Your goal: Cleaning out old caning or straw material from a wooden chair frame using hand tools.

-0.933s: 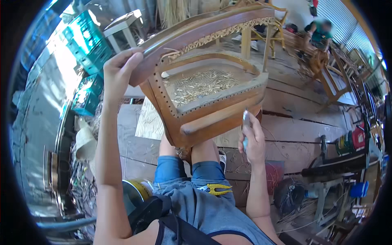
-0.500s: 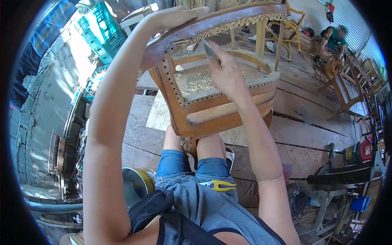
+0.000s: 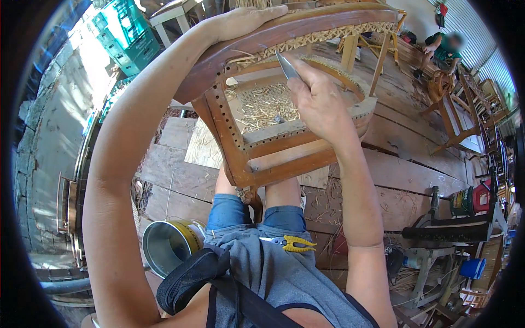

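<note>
Chair frame [image 3: 276, 145] beneath flat, outstretched left hand [image 3: 246, 22]; right hand [image 3: 319, 99] clamped on knife [image 3: 287, 66].

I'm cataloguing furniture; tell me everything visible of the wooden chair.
The brown chair looks wooden, with small holes along its open lower frame and woven edging under the curved top rail. One leg shows between the person's knees. The left hand rests on the rail; the right hand holds a knife, tip at or near the edging.
</note>
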Available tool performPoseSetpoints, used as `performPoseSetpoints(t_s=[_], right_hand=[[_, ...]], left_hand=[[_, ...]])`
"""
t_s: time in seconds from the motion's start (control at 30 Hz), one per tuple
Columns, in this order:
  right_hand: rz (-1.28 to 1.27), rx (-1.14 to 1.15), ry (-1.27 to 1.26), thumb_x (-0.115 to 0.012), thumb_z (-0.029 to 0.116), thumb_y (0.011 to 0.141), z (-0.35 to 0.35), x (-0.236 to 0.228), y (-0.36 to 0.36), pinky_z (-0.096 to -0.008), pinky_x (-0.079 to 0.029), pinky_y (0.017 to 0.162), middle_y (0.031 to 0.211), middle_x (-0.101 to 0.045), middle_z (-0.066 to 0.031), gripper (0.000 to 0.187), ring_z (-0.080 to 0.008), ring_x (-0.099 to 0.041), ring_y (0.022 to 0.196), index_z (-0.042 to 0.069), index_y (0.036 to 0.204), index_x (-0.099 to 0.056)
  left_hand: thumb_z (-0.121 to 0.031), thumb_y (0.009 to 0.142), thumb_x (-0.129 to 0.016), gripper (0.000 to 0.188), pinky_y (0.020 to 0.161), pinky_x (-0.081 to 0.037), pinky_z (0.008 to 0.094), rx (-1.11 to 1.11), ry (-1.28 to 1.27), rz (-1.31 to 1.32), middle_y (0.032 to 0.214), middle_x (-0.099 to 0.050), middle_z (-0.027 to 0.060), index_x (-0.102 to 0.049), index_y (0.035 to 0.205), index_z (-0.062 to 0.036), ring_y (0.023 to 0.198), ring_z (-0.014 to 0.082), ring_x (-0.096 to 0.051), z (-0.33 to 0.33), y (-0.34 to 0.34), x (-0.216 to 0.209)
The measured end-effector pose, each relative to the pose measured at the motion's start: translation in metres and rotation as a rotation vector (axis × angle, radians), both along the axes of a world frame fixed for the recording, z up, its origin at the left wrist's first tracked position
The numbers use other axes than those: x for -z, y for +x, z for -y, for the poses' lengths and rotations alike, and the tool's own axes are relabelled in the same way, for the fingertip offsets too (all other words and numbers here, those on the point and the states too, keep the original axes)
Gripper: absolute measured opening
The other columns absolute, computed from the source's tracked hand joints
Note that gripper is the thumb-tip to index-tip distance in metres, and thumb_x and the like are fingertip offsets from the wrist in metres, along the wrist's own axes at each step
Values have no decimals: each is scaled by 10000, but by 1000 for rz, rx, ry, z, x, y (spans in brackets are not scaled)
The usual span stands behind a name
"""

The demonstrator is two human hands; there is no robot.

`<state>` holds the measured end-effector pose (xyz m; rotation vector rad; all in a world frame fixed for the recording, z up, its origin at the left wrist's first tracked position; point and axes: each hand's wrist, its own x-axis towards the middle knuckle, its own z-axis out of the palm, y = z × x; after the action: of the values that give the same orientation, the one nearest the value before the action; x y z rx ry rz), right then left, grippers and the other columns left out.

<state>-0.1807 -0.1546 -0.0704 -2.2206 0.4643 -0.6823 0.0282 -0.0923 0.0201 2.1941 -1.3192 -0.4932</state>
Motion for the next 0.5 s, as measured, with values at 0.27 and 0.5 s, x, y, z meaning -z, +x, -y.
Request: performPoseSetpoints(t_s=[0.27, 0.5], right_hand=[[55, -56, 477, -574, 193, 1018, -9, 7, 3, -297, -435, 551, 676, -532, -19, 240, -104, -496, 590, -17, 1109, -646], [531, 51, -59, -545, 323, 1049, -6, 75, 56, -309, -407, 483, 647, -537, -77, 333, -167, -495, 505, 13, 945, -608]], left_hand=[[-755, 955, -341, 842, 1006, -457, 407, -14, 7, 94, 1264, -653, 207, -625, 1346, -65, 1158, 299, -636, 2, -6, 3], [-532, 1078, -257, 528, 1102, -407, 365, 186, 52, 386, 1435, -550, 117, -307, 1569, -346, 1239, 252, -588, 4, 8, 13]])
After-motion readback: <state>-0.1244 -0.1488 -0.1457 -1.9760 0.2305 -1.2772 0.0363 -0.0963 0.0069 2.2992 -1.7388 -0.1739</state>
